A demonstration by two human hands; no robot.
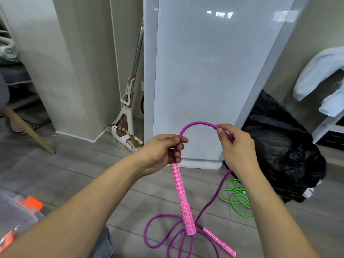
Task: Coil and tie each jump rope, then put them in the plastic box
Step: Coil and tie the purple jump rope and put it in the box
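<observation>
My left hand grips the top of a pink patterned handle, which hangs straight down from it. The purple rope arches from that hand over to my right hand, which pinches it between thumb and fingers. Below my right hand the rope drops to the floor and lies in loose loops beside the second pink handle. A green jump rope lies tangled on the floor under my right forearm. The clear plastic box with orange latches sits at the lower left, partly cut off.
A tall white glossy cabinet stands straight ahead. A mop leans in the corner to its left. A black plastic bag sits on the floor at the right, with pale cloth draped over a white shelf behind it.
</observation>
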